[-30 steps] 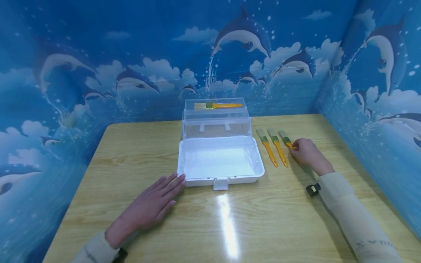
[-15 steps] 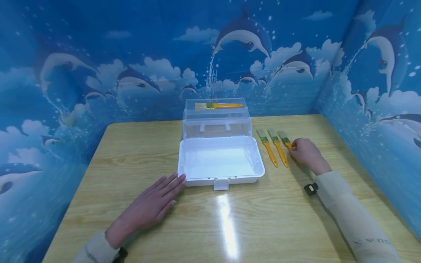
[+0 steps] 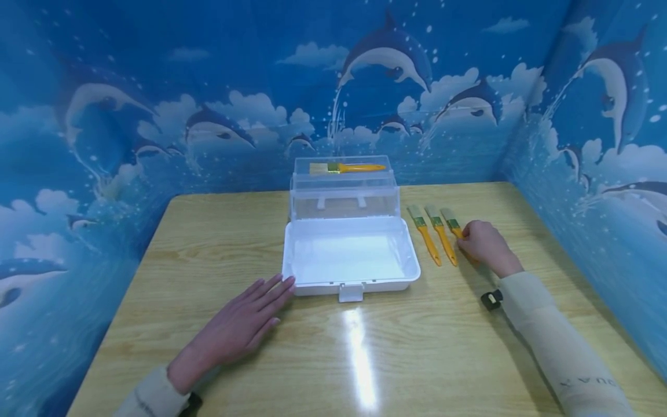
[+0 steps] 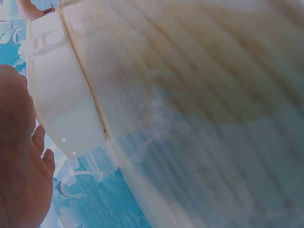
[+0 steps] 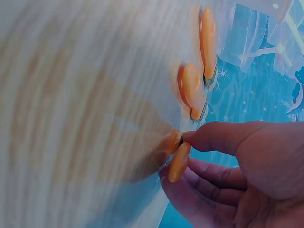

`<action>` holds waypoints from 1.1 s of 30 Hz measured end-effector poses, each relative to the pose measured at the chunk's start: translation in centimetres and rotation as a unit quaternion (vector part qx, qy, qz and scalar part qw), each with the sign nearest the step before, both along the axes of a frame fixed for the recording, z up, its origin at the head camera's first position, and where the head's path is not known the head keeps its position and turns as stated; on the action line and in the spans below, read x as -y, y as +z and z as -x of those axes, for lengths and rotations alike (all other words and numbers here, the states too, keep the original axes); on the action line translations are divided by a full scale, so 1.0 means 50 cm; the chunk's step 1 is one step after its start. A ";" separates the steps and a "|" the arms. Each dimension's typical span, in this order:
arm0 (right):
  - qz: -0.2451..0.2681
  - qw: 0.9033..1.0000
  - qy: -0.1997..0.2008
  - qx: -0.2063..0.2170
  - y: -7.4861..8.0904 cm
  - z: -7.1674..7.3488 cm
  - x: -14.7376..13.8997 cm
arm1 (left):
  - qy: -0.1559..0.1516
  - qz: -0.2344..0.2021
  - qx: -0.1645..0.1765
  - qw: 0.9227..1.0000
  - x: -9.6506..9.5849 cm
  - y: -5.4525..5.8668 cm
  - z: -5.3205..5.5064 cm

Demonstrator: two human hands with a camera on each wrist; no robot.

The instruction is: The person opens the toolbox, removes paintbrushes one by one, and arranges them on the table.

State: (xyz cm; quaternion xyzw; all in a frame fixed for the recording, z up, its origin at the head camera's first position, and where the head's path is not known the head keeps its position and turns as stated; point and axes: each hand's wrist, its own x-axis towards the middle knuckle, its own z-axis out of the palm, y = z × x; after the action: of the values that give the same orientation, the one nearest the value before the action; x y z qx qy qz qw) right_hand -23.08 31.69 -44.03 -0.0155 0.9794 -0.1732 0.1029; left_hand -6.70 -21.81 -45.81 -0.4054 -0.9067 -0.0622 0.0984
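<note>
My right hand (image 3: 486, 246) pinches the orange handle of a paintbrush (image 5: 179, 163) between thumb and fingers, low over the table at the right. Its pale bristles and green ferrule point away from me. Two matching paintbrushes, a nearer-to-box one (image 3: 425, 236) and a middle one (image 3: 442, 236), lie side by side to its left. A white plastic box (image 3: 350, 286) with a raised clear lid (image 3: 344, 201) stands in the middle. My left hand (image 3: 239, 321) lies with straight fingers, its fingertips at the box's front left corner. Another paintbrush (image 3: 359, 168) lies across the lid's clear top section.
The wooden table (image 3: 219, 231) runs back to a blue dolphin-print backdrop (image 3: 234, 69), which also encloses both sides. A latch (image 3: 351, 292) hangs at the box's front, with a bright light reflection on the wood before it.
My right hand shifts very slightly left with the pinched paintbrush, which stays nearly in place. The left hand and the box look unmoved.
</note>
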 end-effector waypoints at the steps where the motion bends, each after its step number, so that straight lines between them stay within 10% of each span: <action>1: 0.000 1.000 0.000 0.000 0.000 0.001 0.001 | 0.000 0.000 -0.001 1.000 0.001 0.000 0.000; 33: 0.002 1.000 0.014 -0.019 -0.004 -0.002 0.004 | 0.006 -0.003 0.004 1.000 0.001 -0.002 0.000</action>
State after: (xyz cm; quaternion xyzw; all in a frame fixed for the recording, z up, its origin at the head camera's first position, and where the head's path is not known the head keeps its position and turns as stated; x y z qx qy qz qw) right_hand -23.00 31.49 -44.24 -0.0332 0.9805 -0.1731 0.0865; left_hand -6.71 -21.85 -45.93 -0.3992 -0.9094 -0.0662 0.0959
